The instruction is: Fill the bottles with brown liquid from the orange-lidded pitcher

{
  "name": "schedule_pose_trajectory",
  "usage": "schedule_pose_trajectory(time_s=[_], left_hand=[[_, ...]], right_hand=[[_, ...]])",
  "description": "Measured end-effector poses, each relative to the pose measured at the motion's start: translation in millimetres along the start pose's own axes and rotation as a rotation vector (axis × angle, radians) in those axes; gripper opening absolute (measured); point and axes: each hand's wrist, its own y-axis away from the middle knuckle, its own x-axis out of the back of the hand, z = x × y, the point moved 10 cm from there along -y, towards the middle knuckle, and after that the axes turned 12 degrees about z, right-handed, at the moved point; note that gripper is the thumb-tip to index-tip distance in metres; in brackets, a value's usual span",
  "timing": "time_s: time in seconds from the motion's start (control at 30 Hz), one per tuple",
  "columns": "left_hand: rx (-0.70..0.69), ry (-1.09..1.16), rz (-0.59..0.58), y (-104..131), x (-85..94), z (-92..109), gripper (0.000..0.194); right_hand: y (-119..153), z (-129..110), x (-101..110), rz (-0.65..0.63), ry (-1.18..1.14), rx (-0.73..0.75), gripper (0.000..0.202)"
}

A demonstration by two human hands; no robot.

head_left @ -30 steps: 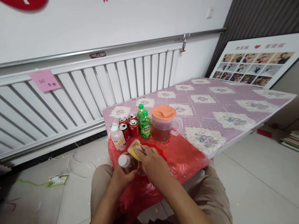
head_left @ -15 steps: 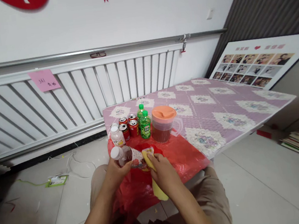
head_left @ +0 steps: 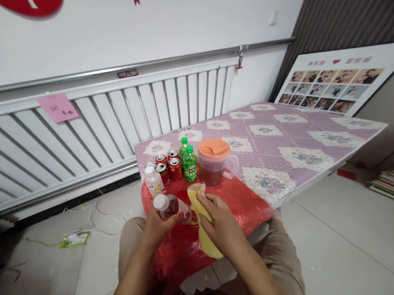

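Note:
My left hand [head_left: 157, 229] is wrapped round a clear drink bottle [head_left: 175, 207] with a white cap. The bottle leans with its cap toward the left, over the red plastic sheet [head_left: 240, 204]. In my right hand [head_left: 220, 219] a yellow cloth [head_left: 207, 237] is gripped, its lower end hanging down. The cloth's top lies just right of the bottle's base. Behind my left hand stands a white-capped bottle [head_left: 154, 181], with another partly hidden behind it. Several red cans [head_left: 175, 169] and two green bottles [head_left: 190, 166] are grouped beyond.
A pitcher [head_left: 212, 172] with an orange lid and brown liquid stands right of the green bottles. The table has a purple floral cover [head_left: 275, 138]. A radiator [head_left: 108, 125] runs along the wall. A green power strip [head_left: 74, 239] with cables lies on the floor at left.
The bottle in my left hand has shifted right and now tilts differently. My right hand and the cloth have come off the bottle's side, moving slightly right.

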Motion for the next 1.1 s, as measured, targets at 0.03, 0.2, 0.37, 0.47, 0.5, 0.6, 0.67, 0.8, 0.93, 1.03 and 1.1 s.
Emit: schedule_pose_trajectory(time_s=[0.03,0.2,0.37,0.47,0.5,0.6,0.67,0.8,0.93,1.03,1.1], left_hand=[[0.004,0.008,-0.032,1.8,-4.6,-1.1,0.075],[-0.014,0.064,-0.132,8.3,-17.5,1.8,0.082],[-0.125,0.035,-0.215,9.7,-21.3,10.9,0.071],[-0.185,-0.003,-0.279,9.3,-29.7,13.2,0.064],[-0.191,-0.007,-0.292,9.0,-32.6,12.7,0.064],[-0.176,-0.002,-0.326,9.8,-40.6,8.4,0.064],[-0.15,0.004,-0.341,10.8,-43.2,3.8,0.065],[-0.132,-0.017,-0.375,9.1,-41.0,-4.6,0.07],[-0.203,-0.08,-0.405,3.0,-34.2,-3.9,0.074],[-0.201,-0.117,-0.379,1.6,-28.1,-4.7,0.066],[-0.148,-0.105,-0.346,3.8,-25.2,-7.5,0.072]], right_hand=[[-0.3,-5.8,-2.2,-0.016,0.032,0.025,0.053],[1.6,-10.2,-21.2,-0.115,0.224,0.028,0.056],[2.9,17.4,-22.5,-0.162,0.295,-0.065,0.056],[1.2,15.3,-14.2,-0.11,0.262,-0.058,0.057],[0.9,12.4,-12.1,-0.096,0.255,-0.052,0.058],[1.0,2.4,-9.2,-0.088,0.271,-0.03,0.057],[2.0,-2.9,-10.2,-0.108,0.307,-0.014,0.057],[3.0,-9.7,-14.2,-0.163,0.36,0.006,0.057],[2.3,-13.4,-18.1,-0.204,0.409,0.017,0.056],[1.9,-17.6,-20.2,-0.211,0.436,0.034,0.056],[2.4,-20.4,-21.4,-0.216,0.449,0.033,0.056]])
